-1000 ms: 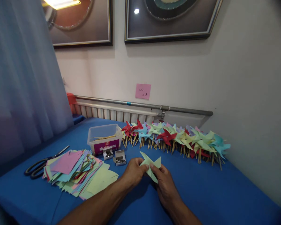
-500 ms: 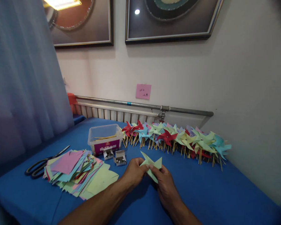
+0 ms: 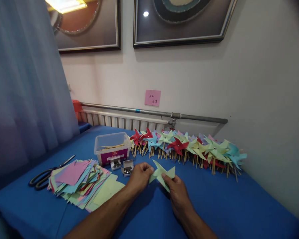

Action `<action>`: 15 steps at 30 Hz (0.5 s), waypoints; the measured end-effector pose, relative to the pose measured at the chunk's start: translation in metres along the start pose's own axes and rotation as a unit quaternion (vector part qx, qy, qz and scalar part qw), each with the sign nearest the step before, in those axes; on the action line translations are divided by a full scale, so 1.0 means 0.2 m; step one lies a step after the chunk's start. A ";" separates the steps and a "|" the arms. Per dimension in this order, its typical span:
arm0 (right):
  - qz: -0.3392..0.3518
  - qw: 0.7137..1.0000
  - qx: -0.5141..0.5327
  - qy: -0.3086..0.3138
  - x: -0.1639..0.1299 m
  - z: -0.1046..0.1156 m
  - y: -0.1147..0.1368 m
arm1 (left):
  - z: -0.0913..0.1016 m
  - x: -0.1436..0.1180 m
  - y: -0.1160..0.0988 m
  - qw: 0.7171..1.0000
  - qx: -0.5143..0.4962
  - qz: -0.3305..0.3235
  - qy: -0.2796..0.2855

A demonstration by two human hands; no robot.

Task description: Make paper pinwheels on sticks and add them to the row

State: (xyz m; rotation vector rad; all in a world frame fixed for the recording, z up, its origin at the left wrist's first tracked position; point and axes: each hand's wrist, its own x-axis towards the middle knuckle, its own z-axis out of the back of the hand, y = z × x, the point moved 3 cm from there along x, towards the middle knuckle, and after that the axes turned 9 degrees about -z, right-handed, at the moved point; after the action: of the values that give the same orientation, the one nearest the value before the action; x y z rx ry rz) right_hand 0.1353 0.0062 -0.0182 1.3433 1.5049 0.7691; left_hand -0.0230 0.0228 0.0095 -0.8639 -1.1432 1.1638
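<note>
Blue bench [image 3: 214,199] under framed pictures: both hands, left [image 3: 139,177] and right [image 3: 178,194], are pinching the green pinwheel [image 3: 161,174], its points fanning outward.

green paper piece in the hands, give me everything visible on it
The green paper piece is pale green, thin sheet paper as it looks, folded so that pointed flaps stick out like pinwheel blades: one up, one right, one down-left. It has no stick. It is held just above the blue table, in front of the row of finished pinwheels. The left hand pinches its left side, the right hand its lower right edge. Whether a pin sits in its centre cannot be told.
</note>
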 end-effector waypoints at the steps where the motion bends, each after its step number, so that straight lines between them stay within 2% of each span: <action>1: -0.001 1.000 0.002 -0.006 0.00 0.00 0.00 | 0.05 0.01 -0.02 0.997 0.070 -0.024 -0.004; 2: -0.002 1.000 0.002 -0.011 0.00 0.01 0.01 | 0.12 0.03 -0.05 0.986 0.161 -0.050 -0.007; 3: -0.002 1.000 0.002 -0.016 0.00 0.01 0.01 | 0.18 0.04 -0.07 0.963 0.260 -0.074 0.005; 5: 0.002 1.000 -0.001 -0.021 0.00 0.02 0.02 | 0.30 0.06 -0.10 0.897 0.437 -0.058 0.028; 7: 0.006 1.000 -0.007 -0.017 0.00 0.03 0.02 | 0.38 0.07 -0.10 0.845 0.531 -0.023 0.060; 8: 0.007 1.000 -0.010 -0.014 0.00 0.03 0.02 | 0.41 0.08 -0.10 0.830 0.552 -0.009 0.077; 10: 0.006 1.000 -0.017 -0.012 0.01 0.03 0.01 | 0.41 0.08 -0.08 0.818 0.565 0.008 0.109; 12: 0.004 1.000 -0.020 -0.011 0.00 0.03 0.01 | 0.39 0.08 -0.06 0.819 0.558 0.018 0.129; 15: 0.001 1.000 -0.018 -0.004 0.00 0.03 0.01 | 0.34 0.09 -0.04 0.827 0.548 0.016 0.124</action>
State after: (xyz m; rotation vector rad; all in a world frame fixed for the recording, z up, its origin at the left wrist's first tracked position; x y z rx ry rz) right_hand 0.1408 0.0054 -0.0178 1.3200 1.4783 0.7871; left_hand -0.0868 0.0346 0.0367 -0.1048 -0.1131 1.4159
